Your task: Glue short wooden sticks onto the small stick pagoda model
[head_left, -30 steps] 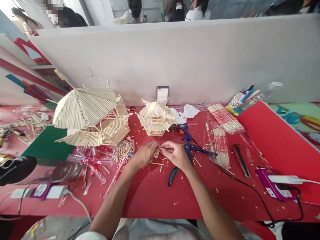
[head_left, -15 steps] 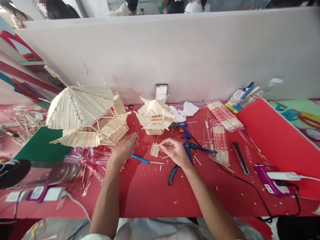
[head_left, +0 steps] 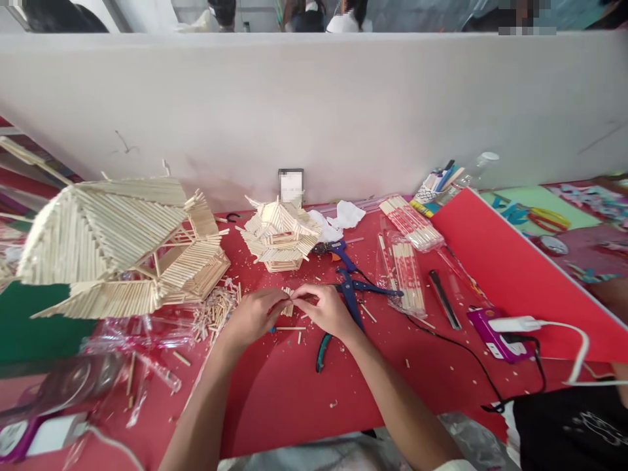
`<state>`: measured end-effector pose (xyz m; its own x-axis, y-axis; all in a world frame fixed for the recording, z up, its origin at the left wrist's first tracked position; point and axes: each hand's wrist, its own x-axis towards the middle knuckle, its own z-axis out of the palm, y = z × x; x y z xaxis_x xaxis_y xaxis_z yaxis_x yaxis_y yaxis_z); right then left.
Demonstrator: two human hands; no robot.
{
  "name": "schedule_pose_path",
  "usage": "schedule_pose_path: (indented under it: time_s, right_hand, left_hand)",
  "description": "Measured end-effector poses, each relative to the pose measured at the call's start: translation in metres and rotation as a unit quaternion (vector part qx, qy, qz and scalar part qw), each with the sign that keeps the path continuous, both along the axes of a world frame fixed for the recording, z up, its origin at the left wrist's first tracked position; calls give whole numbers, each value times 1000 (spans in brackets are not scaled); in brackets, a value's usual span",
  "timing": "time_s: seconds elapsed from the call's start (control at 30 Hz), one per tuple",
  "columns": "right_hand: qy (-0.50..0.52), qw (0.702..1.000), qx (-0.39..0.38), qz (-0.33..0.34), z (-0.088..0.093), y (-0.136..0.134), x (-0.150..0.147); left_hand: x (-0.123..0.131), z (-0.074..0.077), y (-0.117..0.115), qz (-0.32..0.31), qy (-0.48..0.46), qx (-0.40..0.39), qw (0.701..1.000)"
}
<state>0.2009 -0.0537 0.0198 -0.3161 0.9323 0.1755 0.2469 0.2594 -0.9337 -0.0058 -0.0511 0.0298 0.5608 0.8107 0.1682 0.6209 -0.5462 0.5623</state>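
Observation:
My left hand [head_left: 255, 314] and my right hand [head_left: 324, 309] meet over the red table [head_left: 275, 399], fingertips pinched together on a small panel of glued wooden sticks [head_left: 288, 302]. Just behind them stands a small stick pagoda [head_left: 279, 235]. A large stick roof model [head_left: 118, 245] stands to the left. A pile of cut sticks [head_left: 216, 311] lies beside my left hand.
Blue-handled cutters [head_left: 356, 288] and green-handled pliers [head_left: 321, 350] lie right of my hands. Packets of chopsticks [head_left: 407, 271], a black knife [head_left: 444, 297], a purple glue gun [head_left: 495, 327] with cable, and plastic wrappers [head_left: 142, 333] surround them. A white partition [head_left: 343, 111] backs the table.
My left hand came back from the stick pile at the left to meet my right hand on the small stick panel. The view has shifted to the right.

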Motion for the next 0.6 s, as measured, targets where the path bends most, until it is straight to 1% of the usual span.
schedule_pose_path:
  time_s: [0.1,0.17,0.23,0.3,0.37,0.43,0.47,0.5,0.53,0.57,0.6]
  right_hand:
    - [-58,998,38,-5,3,-1,3]
    - [-92,994,61,-25,4,0,8]
    - [-115,988,77,-67,6,4,19]
    - [-136,979,81,-125,9,12,36]
    - [-209,955,88,-190,11,26,56]
    - [-314,916,86,-234,11,44,76]
    - [-364,897,76,-241,10,54,84]
    - [-404,878,62,-247,8,64,91]
    - [-434,867,42,-241,5,73,96]
    - [-452,864,14,-219,1,82,99]
    - [-459,868,-17,-188,-4,88,100]
  left_hand:
    - [11,-6,-1,29,-27,1,999]
    - [15,-9,-1,51,-40,-1,998]
    - [19,-13,-1,75,-48,-11,996]
    - [21,-16,-1,100,-58,-30,993]
    - [22,-19,0,125,-74,-52,988]
    - [23,-20,1,143,-83,-72,984]
    - [24,-20,2,149,-86,-77,982]
    - [24,-20,2,153,-89,-78,981]
    - [24,-19,2,156,-92,-75,981]
    - [24,-18,2,159,-94,-68,980]
    - [24,-17,2,163,-96,-60,980]
